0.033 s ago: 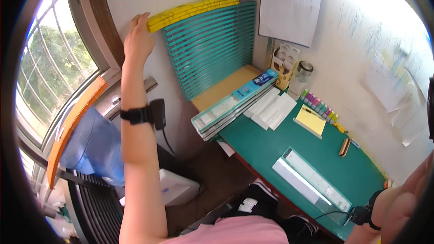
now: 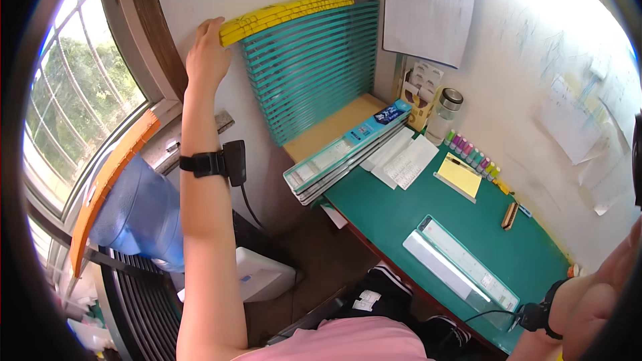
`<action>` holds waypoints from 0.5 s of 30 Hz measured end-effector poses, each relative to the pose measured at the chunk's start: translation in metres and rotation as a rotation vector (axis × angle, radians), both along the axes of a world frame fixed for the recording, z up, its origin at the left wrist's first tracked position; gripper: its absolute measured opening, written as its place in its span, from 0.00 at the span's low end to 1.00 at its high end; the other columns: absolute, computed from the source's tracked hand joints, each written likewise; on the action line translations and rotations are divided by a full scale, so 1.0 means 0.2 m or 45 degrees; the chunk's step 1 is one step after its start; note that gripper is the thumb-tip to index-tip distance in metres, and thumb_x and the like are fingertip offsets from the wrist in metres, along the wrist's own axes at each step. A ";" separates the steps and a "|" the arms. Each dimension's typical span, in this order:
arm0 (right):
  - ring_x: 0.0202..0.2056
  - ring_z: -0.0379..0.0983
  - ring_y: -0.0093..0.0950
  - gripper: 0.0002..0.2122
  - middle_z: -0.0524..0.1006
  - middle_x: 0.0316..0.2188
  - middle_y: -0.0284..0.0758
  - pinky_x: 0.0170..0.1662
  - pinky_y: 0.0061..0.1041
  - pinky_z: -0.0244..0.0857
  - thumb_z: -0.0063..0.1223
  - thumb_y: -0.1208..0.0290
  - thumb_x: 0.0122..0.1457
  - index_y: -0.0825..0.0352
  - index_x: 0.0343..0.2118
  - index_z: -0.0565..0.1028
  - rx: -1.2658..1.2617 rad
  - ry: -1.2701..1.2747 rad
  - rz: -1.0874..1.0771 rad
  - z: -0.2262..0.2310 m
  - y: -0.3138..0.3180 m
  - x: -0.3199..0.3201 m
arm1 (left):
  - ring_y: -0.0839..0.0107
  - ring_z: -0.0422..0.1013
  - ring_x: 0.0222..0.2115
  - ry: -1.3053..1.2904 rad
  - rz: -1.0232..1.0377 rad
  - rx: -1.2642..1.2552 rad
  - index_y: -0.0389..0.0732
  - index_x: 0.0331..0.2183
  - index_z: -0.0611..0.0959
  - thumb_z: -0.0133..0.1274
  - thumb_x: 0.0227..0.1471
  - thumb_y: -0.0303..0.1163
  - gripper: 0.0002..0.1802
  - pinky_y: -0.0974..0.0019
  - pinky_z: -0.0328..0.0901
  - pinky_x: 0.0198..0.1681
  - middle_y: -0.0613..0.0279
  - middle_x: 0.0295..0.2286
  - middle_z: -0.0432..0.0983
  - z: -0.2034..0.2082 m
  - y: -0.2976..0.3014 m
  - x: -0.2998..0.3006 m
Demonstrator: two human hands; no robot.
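My left hand [image 2: 208, 53] reaches up at the far left, fingers bent against the near end of several long yellow boxes [image 2: 287, 17]. These lie on top of a tall stack of thin teal-edged boxes [image 2: 314, 70] against the wall. A black strap with a small box circles my left forearm. At the right edge, my right hand [image 2: 595, 294] is raised very close, with a black strap and cable at the wrist. Its fingers are cut off and blurred, so what they hold is hidden.
The green desk [image 2: 388, 207] carries long narrow boxes [image 2: 348, 147], an opened long box [image 2: 461, 267], papers [image 2: 404, 160], yellow notes [image 2: 460, 175], small bottles [image 2: 471, 154] and a glass jar [image 2: 445, 115]. A clipboard [image 2: 431, 13] hangs above. A blue water bottle [image 2: 140, 207] stands by the window.
The view has shifted very slightly. My left hand stays at the end of the yellow boxes, and my right hand stays raised at the right edge.
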State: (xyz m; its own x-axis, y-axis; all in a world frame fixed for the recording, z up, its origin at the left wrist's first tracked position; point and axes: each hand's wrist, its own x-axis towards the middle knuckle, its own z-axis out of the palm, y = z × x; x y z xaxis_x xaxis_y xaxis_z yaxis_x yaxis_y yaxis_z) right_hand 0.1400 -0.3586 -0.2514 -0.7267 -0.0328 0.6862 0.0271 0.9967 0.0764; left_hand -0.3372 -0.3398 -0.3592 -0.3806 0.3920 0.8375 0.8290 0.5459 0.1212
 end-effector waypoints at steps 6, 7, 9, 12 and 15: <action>0.34 0.76 0.24 0.09 0.80 0.33 0.32 0.50 0.30 0.68 0.49 0.66 0.68 0.59 0.40 0.82 -0.045 0.045 -0.082 -0.17 0.00 0.42 | 0.52 0.75 0.49 0.073 -0.138 0.166 0.47 0.52 0.79 0.61 0.50 0.29 0.25 0.55 0.70 0.49 0.61 0.51 0.77 -0.01 0.07 -0.06; 0.25 0.68 0.26 0.18 0.73 0.23 0.32 0.40 0.34 0.67 0.51 0.52 0.64 0.63 0.30 0.78 -0.129 0.291 0.146 -0.25 0.01 0.34 | 0.53 0.75 0.49 0.114 -0.141 0.240 0.46 0.51 0.80 0.61 0.50 0.29 0.23 0.56 0.71 0.49 0.61 0.51 0.78 -0.02 0.11 -0.01; 0.16 0.61 0.28 0.30 0.66 0.12 0.32 0.30 0.39 0.65 0.52 0.38 0.60 0.68 0.19 0.74 -0.216 0.552 0.389 -0.29 0.00 0.34 | 0.53 0.75 0.49 0.170 -0.132 0.302 0.45 0.49 0.81 0.61 0.51 0.28 0.22 0.57 0.71 0.49 0.61 0.50 0.79 0.02 0.05 0.07; 0.16 0.61 0.29 0.31 0.66 0.12 0.31 0.30 0.38 0.65 0.54 0.38 0.58 0.68 0.19 0.73 -0.280 0.402 0.380 -0.26 -0.04 0.43 | 0.57 0.75 0.51 0.322 -0.161 0.470 0.44 0.50 0.82 0.59 0.50 0.20 0.23 0.59 0.71 0.51 0.63 0.54 0.76 0.07 0.01 0.19; 0.16 0.61 0.29 0.31 0.66 0.12 0.30 0.31 0.38 0.65 0.55 0.37 0.55 0.68 0.18 0.72 -0.331 0.255 0.403 -0.22 -0.08 0.51 | 0.58 0.75 0.52 0.464 -0.297 0.593 0.43 0.50 0.82 0.59 0.48 0.16 0.26 0.60 0.72 0.51 0.63 0.54 0.76 0.14 0.00 0.33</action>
